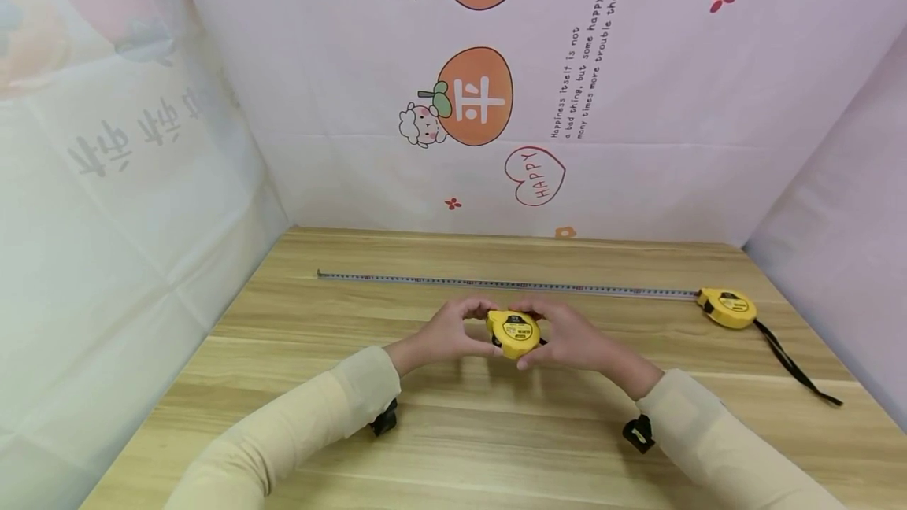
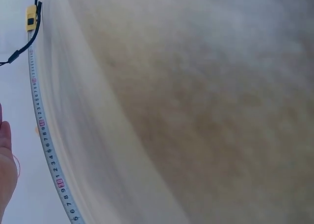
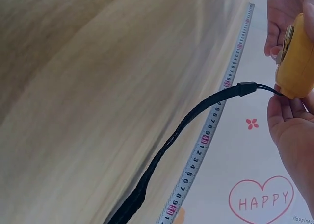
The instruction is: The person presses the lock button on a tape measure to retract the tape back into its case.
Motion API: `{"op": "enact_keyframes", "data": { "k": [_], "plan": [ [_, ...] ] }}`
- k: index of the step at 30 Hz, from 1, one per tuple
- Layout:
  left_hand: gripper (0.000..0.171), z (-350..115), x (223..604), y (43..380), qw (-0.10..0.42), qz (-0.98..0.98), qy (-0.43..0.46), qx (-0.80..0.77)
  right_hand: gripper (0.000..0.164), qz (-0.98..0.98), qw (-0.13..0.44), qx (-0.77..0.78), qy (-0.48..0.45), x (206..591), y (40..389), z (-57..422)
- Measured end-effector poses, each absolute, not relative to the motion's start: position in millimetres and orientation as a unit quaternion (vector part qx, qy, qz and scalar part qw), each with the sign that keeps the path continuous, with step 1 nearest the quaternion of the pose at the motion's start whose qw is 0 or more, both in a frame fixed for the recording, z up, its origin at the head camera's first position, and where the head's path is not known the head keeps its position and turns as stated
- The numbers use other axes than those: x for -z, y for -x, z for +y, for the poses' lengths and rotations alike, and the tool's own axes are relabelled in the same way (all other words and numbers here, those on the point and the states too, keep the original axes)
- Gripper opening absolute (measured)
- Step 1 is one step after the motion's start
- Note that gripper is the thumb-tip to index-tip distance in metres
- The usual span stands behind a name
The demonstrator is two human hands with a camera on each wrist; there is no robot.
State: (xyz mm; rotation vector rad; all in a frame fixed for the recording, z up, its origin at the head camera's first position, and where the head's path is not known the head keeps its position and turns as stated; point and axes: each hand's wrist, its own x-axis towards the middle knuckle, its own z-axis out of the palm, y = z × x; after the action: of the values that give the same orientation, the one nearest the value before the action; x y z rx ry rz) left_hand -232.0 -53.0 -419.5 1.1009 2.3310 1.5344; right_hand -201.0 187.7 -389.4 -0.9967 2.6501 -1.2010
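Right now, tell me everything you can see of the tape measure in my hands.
The tape measure has a rounded yellow case that looks plastic, a printed black-and-yellow label facing the head camera, a metallic-looking clip and a black strap. No drawn-out blade shows from it. The left hand and right hand grip its opposite edges, seemingly above the table.

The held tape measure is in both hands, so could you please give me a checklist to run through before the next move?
1. Held tape measure supported: ok, left hand and right hand grip opposite sides.
2. Held one retracted: ok, nothing shows pulled out.
3. Second tape measure pulled out: ok, its blade stretches across the table.
4. Its strap clear of the blade: ok, trailing off the opposite side.
5. Blade locked: cannot tell.
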Motion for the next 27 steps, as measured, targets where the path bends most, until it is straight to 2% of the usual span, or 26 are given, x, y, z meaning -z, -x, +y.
{"op": "enact_keyframes", "data": {
  "k": [10, 27],
  "plan": [
    [0.052, -55, 426, 235, 0.095, 0.769, -0.376, -0.508, 0.078, 0.864, 0.049, 0.389, 0.316, 396, 202, 185],
    [0.053, -57, 426, 239, 0.133, 0.805, -0.337, -0.469, 0.074, 0.863, 0.083, 0.396, 0.302, 403, 209, 179]
  ]
}}
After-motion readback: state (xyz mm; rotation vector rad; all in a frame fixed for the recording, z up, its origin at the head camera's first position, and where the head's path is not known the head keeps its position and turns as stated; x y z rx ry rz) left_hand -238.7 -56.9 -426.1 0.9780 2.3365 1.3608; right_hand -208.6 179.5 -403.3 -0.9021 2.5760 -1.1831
